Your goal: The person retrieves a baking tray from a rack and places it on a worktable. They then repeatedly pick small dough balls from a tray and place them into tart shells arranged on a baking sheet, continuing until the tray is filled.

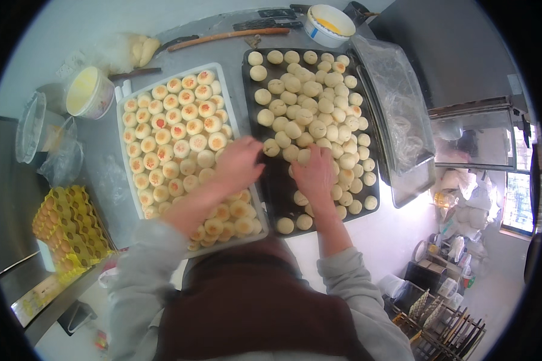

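A black baking tray (275, 180) carries many round pale pastries, heaped at its middle and right. My right hand (316, 173) is over its lower middle, fingers curled down on a pale pastry (304, 156). At the tray's left edge is my left hand (241, 162), its fingertips beside another pastry (271, 147); whether they hold anything is hidden. Under my left arm lies a white tray (123, 158) filled with rows of browned round pastries (164, 152), several with red marks on top. More of these are piled at its near end, partly behind my forearm.
Left of the trays stand a tub with pale yellow contents (82, 92) and yellow egg trays (79, 225). Behind are a wooden rolling pin (228, 38) and a white bucket (329, 26). Stacked trays with plastic film (399, 117) adjoin the black tray's right side.
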The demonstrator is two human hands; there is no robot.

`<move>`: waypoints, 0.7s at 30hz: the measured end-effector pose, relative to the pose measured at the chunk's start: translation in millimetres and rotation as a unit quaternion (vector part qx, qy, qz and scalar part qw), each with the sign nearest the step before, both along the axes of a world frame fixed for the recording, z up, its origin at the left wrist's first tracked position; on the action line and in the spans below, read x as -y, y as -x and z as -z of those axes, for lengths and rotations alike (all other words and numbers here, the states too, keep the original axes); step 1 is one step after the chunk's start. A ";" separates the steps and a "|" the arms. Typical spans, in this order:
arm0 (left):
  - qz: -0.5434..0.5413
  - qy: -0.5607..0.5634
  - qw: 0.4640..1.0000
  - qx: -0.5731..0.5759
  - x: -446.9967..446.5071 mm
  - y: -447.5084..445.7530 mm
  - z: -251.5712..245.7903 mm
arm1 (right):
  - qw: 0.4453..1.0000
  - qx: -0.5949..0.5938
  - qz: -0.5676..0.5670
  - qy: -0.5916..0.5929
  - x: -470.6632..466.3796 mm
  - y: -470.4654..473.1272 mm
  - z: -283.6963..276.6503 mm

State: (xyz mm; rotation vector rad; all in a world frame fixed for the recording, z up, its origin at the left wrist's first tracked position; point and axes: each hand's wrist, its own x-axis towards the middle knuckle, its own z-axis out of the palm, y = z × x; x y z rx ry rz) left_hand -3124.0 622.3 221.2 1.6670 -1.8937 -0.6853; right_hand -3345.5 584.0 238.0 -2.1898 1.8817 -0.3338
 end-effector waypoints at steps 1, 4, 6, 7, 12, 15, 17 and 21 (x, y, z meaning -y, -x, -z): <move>0.000 0.020 0.999 0.036 14.7 14.9 7.5 | 1.000 -0.018 0.004 -0.014 6.3 7.6 5.8; 0.002 -0.018 0.991 0.131 36.0 40.7 25.0 | 0.999 -0.005 -0.017 -0.052 12.2 20.2 19.4; -0.002 -0.016 0.990 0.143 41.8 46.2 32.6 | 0.999 0.036 -0.012 -0.025 9.9 25.0 23.3; -0.002 -0.023 0.989 0.148 42.7 47.4 35.0 | 0.998 0.056 -0.009 -0.012 8.3 28.5 23.3; -0.104 -0.151 0.972 -0.145 34.7 23.3 24.8 | 0.788 0.528 0.138 -0.283 -8.2 54.6 7.4; -0.149 -0.323 0.848 -0.392 20.1 -28.0 -0.5 | 0.543 0.707 0.153 -0.426 -31.9 53.2 -6.2; -0.096 -0.360 0.828 -0.418 4.6 -63.0 -19.6 | 0.503 0.696 0.134 -0.494 -51.7 42.1 -15.5; 0.092 -0.350 0.923 -0.129 -24.6 -91.9 -39.9 | 0.610 0.583 0.045 -0.535 -104.7 -9.1 -24.0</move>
